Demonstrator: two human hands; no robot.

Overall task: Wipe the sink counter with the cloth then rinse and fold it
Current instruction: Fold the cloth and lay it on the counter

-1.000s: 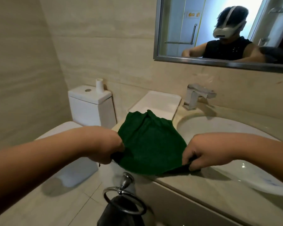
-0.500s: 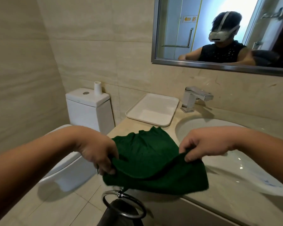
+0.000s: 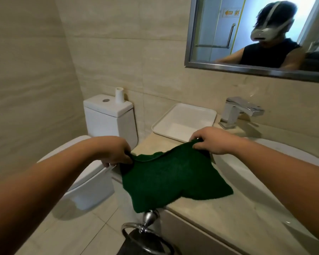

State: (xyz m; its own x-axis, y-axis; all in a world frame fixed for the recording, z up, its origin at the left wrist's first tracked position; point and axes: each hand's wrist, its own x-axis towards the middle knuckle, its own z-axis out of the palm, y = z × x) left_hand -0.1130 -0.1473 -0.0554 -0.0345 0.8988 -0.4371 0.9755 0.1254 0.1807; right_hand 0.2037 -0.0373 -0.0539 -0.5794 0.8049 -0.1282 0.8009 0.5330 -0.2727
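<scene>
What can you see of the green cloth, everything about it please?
The green cloth is dark, with a fuzzy towelling look. It is limp and rumpled, and apparently doubled over. It lies spread on the beige counter left of the basin. One near corner droops over the counter's front edge, above a chrome towel ring. The left hand pinches its far left corner and the right hand grips its far right corner.
</scene>
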